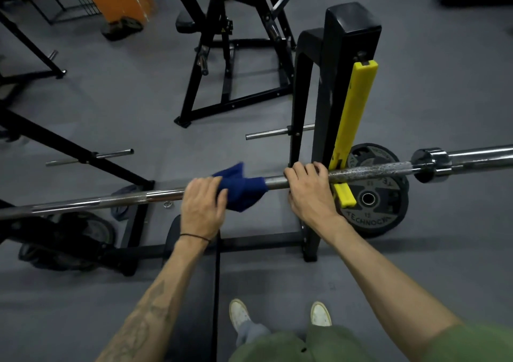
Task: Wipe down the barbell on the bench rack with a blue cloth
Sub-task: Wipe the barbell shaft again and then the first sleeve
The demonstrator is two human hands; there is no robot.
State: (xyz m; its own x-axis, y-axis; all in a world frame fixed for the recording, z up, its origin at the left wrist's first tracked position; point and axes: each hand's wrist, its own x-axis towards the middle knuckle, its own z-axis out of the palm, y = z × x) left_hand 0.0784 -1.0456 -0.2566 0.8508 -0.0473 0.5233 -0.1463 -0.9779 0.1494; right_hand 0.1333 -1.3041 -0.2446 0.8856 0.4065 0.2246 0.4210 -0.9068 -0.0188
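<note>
A steel barbell (369, 170) runs across the view from lower left to upper right, resting on the bench rack's yellow-lined upright (350, 106). A blue cloth (241, 188) is wrapped around the bar near its middle. My left hand (204, 209) grips the cloth and the bar from above. My right hand (309, 192) has its fingers curled over the bare bar just left of the upright, a short gap from the cloth. The bar's right sleeve (433, 164) carries no plate.
A black weight plate (374, 197) leans behind the upright, with a storage peg (277, 133) sticking out left. The bench pad (194, 278) lies below my arms. Another plate (91, 228) sits low at left. A black machine frame (236, 56) stands behind on the grey floor.
</note>
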